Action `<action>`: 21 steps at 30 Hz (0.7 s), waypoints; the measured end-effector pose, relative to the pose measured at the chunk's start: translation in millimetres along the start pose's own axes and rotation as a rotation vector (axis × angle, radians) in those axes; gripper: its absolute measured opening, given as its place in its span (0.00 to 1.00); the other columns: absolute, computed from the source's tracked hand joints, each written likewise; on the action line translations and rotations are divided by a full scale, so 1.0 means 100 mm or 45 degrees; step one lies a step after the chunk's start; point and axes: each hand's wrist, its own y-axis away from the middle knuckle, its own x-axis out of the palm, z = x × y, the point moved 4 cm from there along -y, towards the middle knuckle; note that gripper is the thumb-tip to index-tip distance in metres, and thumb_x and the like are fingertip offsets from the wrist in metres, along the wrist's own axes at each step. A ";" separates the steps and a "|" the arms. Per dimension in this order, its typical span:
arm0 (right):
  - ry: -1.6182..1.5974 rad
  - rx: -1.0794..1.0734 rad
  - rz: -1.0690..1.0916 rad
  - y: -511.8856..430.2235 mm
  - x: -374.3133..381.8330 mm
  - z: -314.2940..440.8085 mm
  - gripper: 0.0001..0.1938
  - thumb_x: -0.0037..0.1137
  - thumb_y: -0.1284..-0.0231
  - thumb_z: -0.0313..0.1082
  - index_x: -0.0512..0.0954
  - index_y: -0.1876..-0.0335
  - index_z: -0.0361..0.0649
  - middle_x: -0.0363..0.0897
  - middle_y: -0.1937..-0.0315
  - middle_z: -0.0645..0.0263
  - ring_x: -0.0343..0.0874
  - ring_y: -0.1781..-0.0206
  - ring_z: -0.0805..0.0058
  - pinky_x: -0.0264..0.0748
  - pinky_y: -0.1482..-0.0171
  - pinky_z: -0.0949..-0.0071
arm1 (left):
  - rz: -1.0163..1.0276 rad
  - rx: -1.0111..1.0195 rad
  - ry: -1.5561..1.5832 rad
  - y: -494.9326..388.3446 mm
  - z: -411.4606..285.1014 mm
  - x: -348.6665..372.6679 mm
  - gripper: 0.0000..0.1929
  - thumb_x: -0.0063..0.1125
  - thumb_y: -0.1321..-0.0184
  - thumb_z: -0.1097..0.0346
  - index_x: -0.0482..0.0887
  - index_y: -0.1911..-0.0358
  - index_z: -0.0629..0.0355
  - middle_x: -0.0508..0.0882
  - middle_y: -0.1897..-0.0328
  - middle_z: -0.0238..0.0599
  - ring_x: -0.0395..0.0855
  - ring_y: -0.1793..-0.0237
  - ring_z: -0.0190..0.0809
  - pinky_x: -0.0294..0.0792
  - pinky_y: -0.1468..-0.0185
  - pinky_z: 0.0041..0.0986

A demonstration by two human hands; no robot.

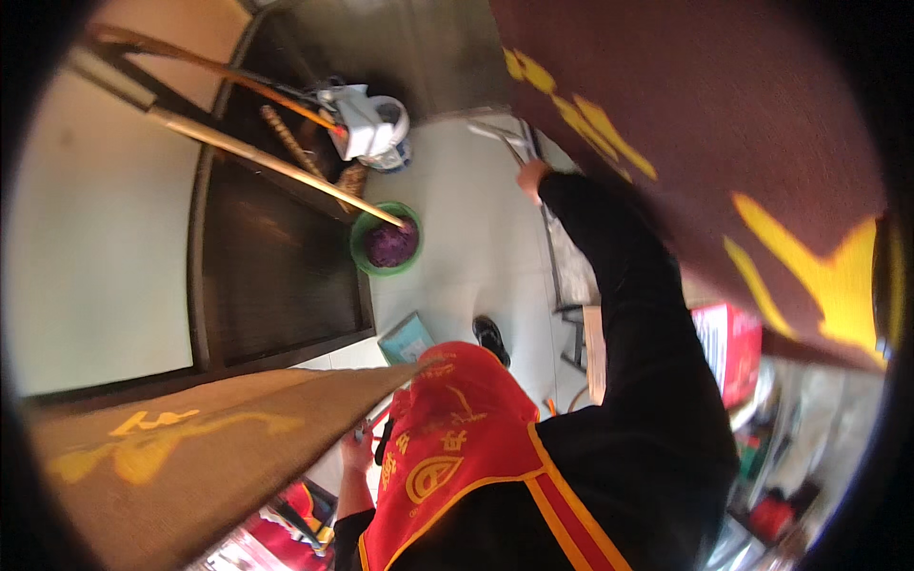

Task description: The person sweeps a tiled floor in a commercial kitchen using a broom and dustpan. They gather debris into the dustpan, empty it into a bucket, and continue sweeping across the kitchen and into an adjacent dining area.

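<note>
My right hand (532, 180) is stretched forward past the right curtain panel (685, 135), its fingers closed around a thin grey bar (513, 151). A pale flat piece (493, 131) lies at the bar's far end; blur hides what it belongs to. Low on the left, my left hand (355, 450) is beside the left curtain panel (207, 435), partly covered by it. Something small and grey shows at its fingers, but its grip is unclear. Both brown cloth panels bear yellow writing. A red apron (457, 428) with yellow trim hangs over my front.
A green bucket (357, 250) holds a purple mop head (391, 243) with a long wooden handle (278, 164). Behind stand a white container (364, 121) and a dark panelled wall (278, 264). A teal box (405, 339) is on the tiled floor (457, 285); a red carton (735, 350) is at right.
</note>
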 end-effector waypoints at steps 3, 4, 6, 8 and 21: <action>-0.019 0.221 -0.113 -0.37 0.35 0.06 0.08 0.64 0.56 0.40 0.86 0.70 0.47 0.86 0.69 0.59 0.85 0.64 0.61 0.79 0.64 0.58 | -0.152 -0.039 0.193 0.14 -0.03 0.23 0.13 0.62 0.38 0.61 0.84 0.60 0.66 0.86 0.61 0.33 0.78 0.62 0.27 0.72 0.57 0.27; 0.001 0.141 -0.043 -0.48 0.48 0.04 0.08 0.65 0.55 0.40 0.86 0.71 0.46 0.86 0.69 0.59 0.86 0.63 0.62 0.79 0.64 0.58 | -0.174 -0.098 0.182 0.19 -0.03 0.30 0.13 0.62 0.38 0.61 0.84 0.60 0.66 0.86 0.61 0.33 0.78 0.62 0.28 0.72 0.57 0.26; -0.157 0.125 -0.085 -0.81 0.60 0.02 0.10 0.64 0.54 0.41 0.85 0.71 0.45 0.85 0.69 0.58 0.85 0.61 0.60 0.79 0.62 0.58 | -0.217 -0.204 0.184 0.28 -0.05 0.41 0.13 0.62 0.38 0.61 0.84 0.60 0.66 0.86 0.61 0.33 0.78 0.61 0.28 0.72 0.57 0.26; -0.231 0.153 -0.096 -1.21 0.64 -0.18 0.10 0.62 0.52 0.41 0.84 0.70 0.43 0.85 0.67 0.57 0.85 0.60 0.58 0.79 0.60 0.58 | -0.261 -0.296 0.198 0.39 -0.05 0.53 0.14 0.62 0.38 0.60 0.84 0.60 0.66 0.86 0.61 0.33 0.78 0.61 0.28 0.71 0.57 0.26; -0.793 0.483 0.006 -1.42 1.85 0.44 0.15 0.47 0.39 0.39 0.79 0.61 0.35 0.81 0.62 0.48 0.81 0.53 0.49 0.78 0.52 0.55 | -0.353 -0.589 0.285 0.73 0.12 1.02 0.16 0.62 0.38 0.59 0.83 0.58 0.66 0.85 0.59 0.33 0.78 0.60 0.28 0.71 0.55 0.26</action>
